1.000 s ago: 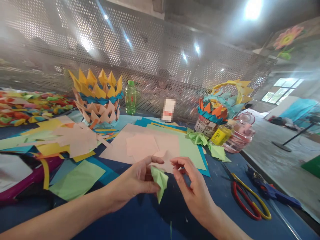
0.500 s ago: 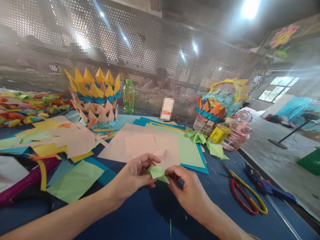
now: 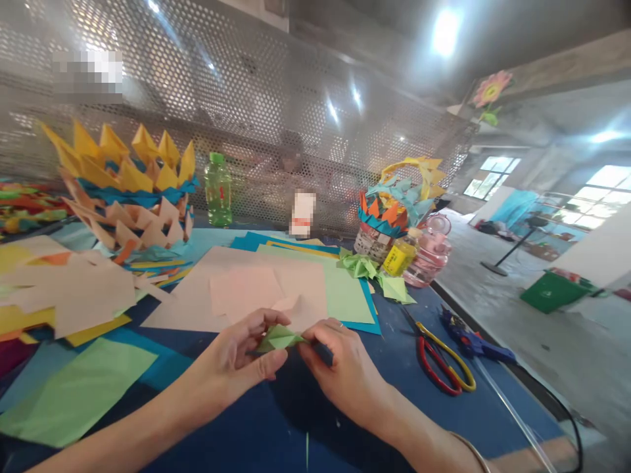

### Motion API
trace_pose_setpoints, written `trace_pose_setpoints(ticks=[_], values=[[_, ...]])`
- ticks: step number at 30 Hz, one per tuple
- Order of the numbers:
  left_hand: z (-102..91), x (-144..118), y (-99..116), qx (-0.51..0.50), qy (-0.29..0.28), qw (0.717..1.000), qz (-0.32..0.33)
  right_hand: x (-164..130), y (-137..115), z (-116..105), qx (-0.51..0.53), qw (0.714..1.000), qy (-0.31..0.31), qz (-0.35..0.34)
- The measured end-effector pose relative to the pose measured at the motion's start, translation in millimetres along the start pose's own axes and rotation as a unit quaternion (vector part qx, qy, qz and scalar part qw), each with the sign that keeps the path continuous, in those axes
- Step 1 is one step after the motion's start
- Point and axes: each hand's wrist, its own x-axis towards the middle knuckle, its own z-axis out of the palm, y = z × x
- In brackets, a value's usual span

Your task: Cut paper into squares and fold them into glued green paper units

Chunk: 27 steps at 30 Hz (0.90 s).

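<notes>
Folded green paper [image 3: 279, 337]: partly hidden between the fingers of the left hand [image 3: 231, 364] and right hand [image 3: 340, 374]; its fold pattern is unreadable.
Bottle label [image 3: 400, 261]: too small to read.
Paper crown basket [image 3: 123, 190]: cut off at the left edge.
Figure behind the mesh screen [image 3: 290, 151]: hazy, indistinct.
Cable [image 3: 566, 427]: runs out of the bottom edge.

the folded green piece [image 3: 279, 338] between my left hand [image 3: 231, 361] and right hand [image 3: 340, 374] is thin matt paper with sharp creases. beyond it lie smooth matt paper sheets [image 3: 256, 289] in pink and green on the blue table [image 3: 276, 433], which has a dull sheen. right of the piece, the scissors [image 3: 444, 355] have glossy plastic handles. behind the sheets, the green bottle [image 3: 218, 190] is clear shiny plastic, before a perforated metal screen [image 3: 276, 125].
</notes>
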Motion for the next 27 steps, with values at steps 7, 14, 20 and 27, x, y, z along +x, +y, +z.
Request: trace_pose_setpoints(ticks=[7, 14, 20, 27], values=[[-1.7, 4, 2, 0.095, 0.047, 0.994, -0.015, 14, 9, -24, -0.02, 0.999, -0.023, -0.014], [-2.9, 5, -1, 0.056, 0.057, 0.997, -0.015, 34, 107, -113, -0.311, 0.894, 0.138, 0.292], [-3.9, 6, 4, 0.049, 0.05, 0.997, -0.012, 30, 159, -120, -0.302, 0.863, 0.1, 0.393], [-5.4, 8, 2, 0.048, 0.046, 0.998, 0.003, 40, 167, -110, -0.234, 0.903, 0.054, 0.357]])
